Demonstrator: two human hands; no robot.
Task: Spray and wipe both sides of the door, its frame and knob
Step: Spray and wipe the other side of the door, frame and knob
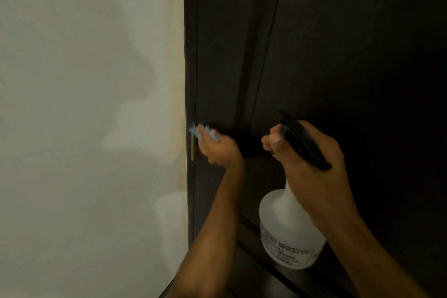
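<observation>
The left hand (219,146) grips a small blue cloth (193,131) and holds it against the edge of the dark door (338,43), next to the white wall (84,104). The right hand (309,152) grips a white spray bottle (287,232) by its black top, close to the door.

The dark door (338,55) stands upright and fills the view above and behind the right hand's (312,152) grip. Its frame (191,68) runs beside the left hand (217,147), meeting the pale wall (84,104). A narrow metal strip (192,150) sits on the frame just beside the left hand's fingers.
</observation>
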